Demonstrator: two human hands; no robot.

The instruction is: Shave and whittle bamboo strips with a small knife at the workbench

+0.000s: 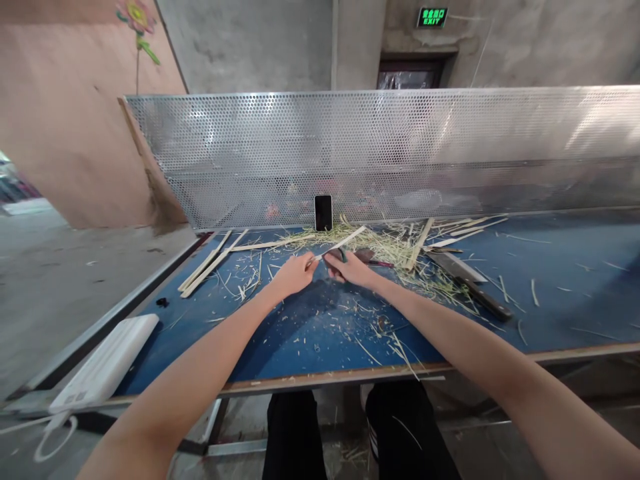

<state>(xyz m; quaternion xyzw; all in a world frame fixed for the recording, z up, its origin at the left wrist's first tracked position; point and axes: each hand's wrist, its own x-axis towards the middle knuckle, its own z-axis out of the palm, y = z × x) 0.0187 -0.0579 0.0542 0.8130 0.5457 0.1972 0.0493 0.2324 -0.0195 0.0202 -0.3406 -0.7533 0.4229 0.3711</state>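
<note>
Head view: your left hand (298, 272) is pinching a pale strip (352, 237) between its fingers (309, 262) above the blue surface (560, 260), your right hand (353, 269) is gripping a dark tool (343, 254) beside it, seemingly for paring, and the next stroke is calling for steady tension.

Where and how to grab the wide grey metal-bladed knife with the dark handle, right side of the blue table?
By the long dark handle, likely best from the near right, fingers wrapped across it: it points that way, while the wide grey metal blade reaches back toward pale strips.
</note>
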